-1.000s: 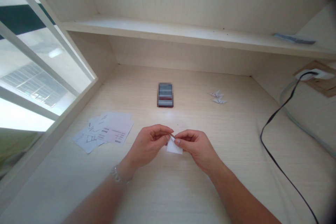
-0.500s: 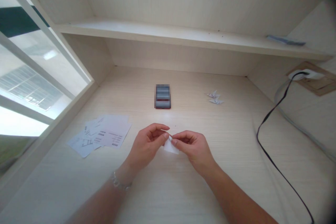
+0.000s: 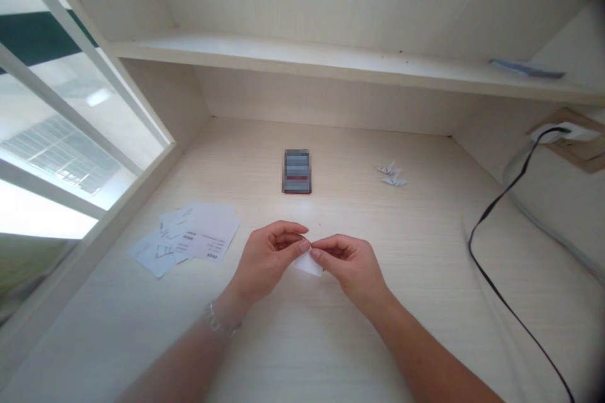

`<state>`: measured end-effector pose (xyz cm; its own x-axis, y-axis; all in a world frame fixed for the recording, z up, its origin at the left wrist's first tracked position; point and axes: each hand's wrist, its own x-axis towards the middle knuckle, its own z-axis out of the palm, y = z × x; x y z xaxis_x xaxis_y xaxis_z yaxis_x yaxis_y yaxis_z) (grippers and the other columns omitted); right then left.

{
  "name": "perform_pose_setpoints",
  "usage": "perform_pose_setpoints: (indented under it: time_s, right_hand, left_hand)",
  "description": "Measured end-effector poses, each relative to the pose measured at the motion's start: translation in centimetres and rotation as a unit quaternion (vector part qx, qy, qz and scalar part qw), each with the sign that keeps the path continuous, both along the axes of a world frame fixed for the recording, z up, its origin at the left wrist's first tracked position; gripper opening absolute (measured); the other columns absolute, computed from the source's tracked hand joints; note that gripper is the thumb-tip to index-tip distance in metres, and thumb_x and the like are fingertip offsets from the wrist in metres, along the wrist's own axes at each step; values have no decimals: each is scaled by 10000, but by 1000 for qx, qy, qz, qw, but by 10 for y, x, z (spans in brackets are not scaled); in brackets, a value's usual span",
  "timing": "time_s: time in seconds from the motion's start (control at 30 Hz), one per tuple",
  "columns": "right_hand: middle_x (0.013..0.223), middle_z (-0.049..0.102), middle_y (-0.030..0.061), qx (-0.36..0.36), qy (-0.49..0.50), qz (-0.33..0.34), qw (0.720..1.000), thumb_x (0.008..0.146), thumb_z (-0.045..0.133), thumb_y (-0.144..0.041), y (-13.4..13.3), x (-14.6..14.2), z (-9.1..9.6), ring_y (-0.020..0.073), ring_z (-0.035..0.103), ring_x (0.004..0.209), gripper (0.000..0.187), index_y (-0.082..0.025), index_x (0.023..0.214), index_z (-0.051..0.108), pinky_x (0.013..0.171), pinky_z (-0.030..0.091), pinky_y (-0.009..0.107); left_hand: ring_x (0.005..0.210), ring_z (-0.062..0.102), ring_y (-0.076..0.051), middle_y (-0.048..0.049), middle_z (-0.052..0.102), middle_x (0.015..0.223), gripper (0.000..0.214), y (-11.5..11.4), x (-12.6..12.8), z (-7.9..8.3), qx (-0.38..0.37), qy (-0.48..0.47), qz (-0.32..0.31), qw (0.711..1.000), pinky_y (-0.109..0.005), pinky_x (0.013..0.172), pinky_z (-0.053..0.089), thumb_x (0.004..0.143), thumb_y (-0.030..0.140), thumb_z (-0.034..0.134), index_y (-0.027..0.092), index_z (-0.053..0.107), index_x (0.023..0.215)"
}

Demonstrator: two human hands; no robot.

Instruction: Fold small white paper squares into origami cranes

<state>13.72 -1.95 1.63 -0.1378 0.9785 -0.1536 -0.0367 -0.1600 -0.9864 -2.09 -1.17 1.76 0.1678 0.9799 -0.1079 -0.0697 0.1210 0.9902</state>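
A small folded piece of white paper (image 3: 309, 264) is pinched between my two hands, low over the desk. My left hand (image 3: 270, 255), with a bracelet at the wrist, grips its upper left part between thumb and fingers. My right hand (image 3: 348, 264) pinches the upper right part, its thumb close to the left thumb. The fingertips hide the top of the paper, and its lower edge shows below them. Beyond the hands lies a dark phone-like rectangle (image 3: 297, 171) with a blurred face. Folded paper cranes (image 3: 392, 175) rest on the desk farther back to the right.
Several printed white paper sheets (image 3: 189, 236) overlap at the left. A black cable (image 3: 491, 211) runs from a wall socket (image 3: 574, 138) down the right side. Above the desk's back spans a shelf (image 3: 302, 56) bearing a flat bluish item (image 3: 527, 69). Window bars (image 3: 70, 107) stand left.
The thumbs have come slightly closer together, and less of the paper's top shows. The rest of the scene has shifted a little with the camera.
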Motion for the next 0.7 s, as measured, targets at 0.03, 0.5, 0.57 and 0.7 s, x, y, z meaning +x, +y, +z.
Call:
perform_pose_setpoints:
  time_s: [0.03,0.5,0.57,0.7]
  right_hand:
    - [681,692,36,7,-2,-4,1000,640,713,-304,-1,0,0,143,602,595,159,-179,738,702,543,470,267]
    - [753,706,44,57,-32,7,998,697,674,-277,-7,-3,-1,162,630,662,132,-196,797,704,600,496,283]
    - [750,705,43,48,-22,6,999,692,676,-274,-7,-4,-2,162,628,660,129,-196,790,703,600,492,283]
    - [723,701,39,17,7,-3,1000,669,691,-276,-4,-4,-5,157,619,639,136,-189,772,700,589,480,281]
  left_hand:
    - [734,650,-161,-56,699,790,269,0,0,0,0,-3,-1,1000,-264,667,516,692,255,673,144,616,931]
    - [659,632,-143,-46,685,731,245,0,-2,1,-3,-27,8,1000,-257,631,501,654,229,709,137,617,861]
    - [658,628,-140,-42,682,727,237,1,-3,1,3,-23,9,1000,-249,625,495,660,231,703,142,618,863]
    - [673,621,-133,-40,679,737,219,1,-2,1,9,-8,10,1000,-231,620,479,703,244,666,146,622,894]
